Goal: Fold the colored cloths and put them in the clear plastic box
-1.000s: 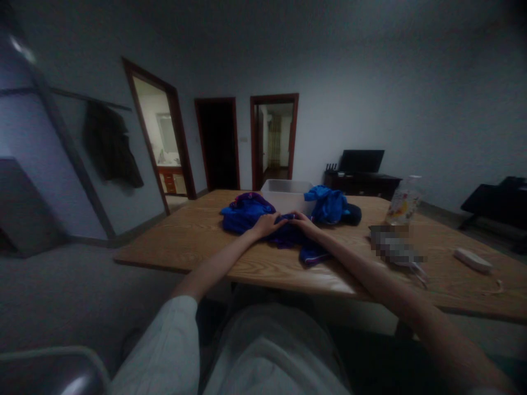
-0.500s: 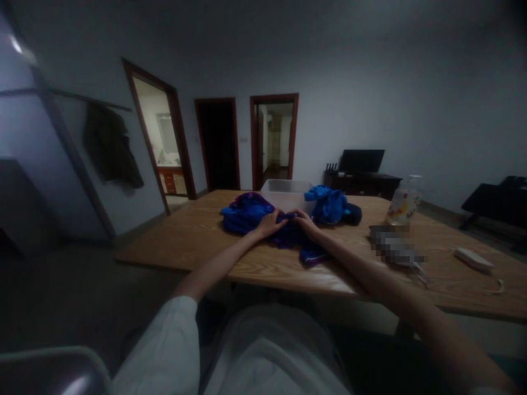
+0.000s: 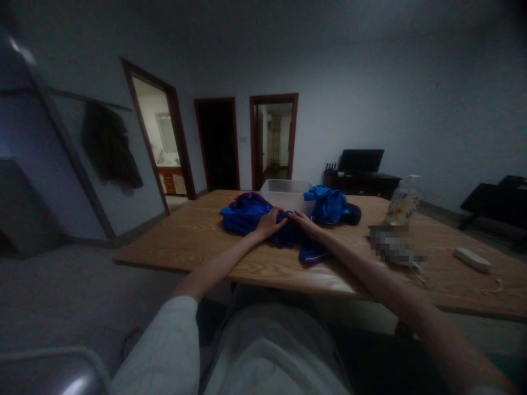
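A crumpled blue garment (image 3: 242, 219) with purple and reddish trim lies on the wooden table (image 3: 177, 241) before me. My left hand (image 3: 268, 224) pinches its fabric near the middle. Close beside it, my right hand (image 3: 303, 222) grips the same cloth, the fingertips of both hands almost meeting. One end of the garment, edged with a pale stripe, trails toward me under my right forearm. The exact fold between my fingers is too dim to make out.
Behind the garment stands a translucent plastic bin (image 3: 284, 189). A brighter blue bundle of cloth (image 3: 329, 206) lies to its right, against a dark rounded item (image 3: 353, 214). Farther right are a clear bottle (image 3: 403, 202), a blurred-out object (image 3: 393, 246) and a white corded bar (image 3: 472, 259).
My right hand has shifted very slightly, its fingers lying a bit flatter on the cloth. The garment and the other things stay where they were.
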`<state>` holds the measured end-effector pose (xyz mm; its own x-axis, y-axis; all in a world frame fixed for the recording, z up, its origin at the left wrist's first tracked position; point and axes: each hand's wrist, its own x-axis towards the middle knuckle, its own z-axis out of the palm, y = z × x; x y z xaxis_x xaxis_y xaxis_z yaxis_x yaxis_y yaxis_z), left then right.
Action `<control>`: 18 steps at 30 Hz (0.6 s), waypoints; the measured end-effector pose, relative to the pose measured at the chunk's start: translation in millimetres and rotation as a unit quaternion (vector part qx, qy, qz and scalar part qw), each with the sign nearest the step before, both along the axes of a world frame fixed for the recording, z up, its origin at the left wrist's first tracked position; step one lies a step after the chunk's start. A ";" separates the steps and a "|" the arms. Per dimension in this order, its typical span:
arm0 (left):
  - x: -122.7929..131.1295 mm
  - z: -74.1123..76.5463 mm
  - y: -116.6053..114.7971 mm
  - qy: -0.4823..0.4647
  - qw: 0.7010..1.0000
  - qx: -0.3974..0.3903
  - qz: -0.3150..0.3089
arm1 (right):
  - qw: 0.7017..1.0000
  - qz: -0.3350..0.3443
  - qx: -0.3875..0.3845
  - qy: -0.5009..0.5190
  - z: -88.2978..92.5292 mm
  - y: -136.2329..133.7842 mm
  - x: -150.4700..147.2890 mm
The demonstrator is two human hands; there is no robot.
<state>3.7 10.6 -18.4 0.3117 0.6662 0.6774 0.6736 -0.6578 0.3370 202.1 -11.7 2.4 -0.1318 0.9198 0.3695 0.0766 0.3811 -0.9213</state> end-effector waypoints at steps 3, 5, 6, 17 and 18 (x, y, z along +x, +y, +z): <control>-3.4 2.9 1.0 0.014 0.998 -0.051 -0.020 | 1.000 0.022 -0.015 -0.005 0.8 -1.3 1.0; -6.0 4.9 0.9 0.045 0.996 -0.066 -0.030 | 0.999 0.032 -0.022 -0.008 1.5 -1.9 1.5; -7.1 5.9 0.4 0.060 0.996 -0.064 -0.030 | 0.999 0.036 -0.024 -0.010 1.8 -2.2 1.7; -6.2 9.8 -6.2 0.103 0.993 -0.054 -0.006 | 1.000 0.022 -0.011 -0.011 3.2 -7.4 0.9; -6.3 9.7 -6.1 0.102 0.993 -0.052 -0.007 | 1.000 0.020 -0.009 -0.012 3.5 -8.1 0.8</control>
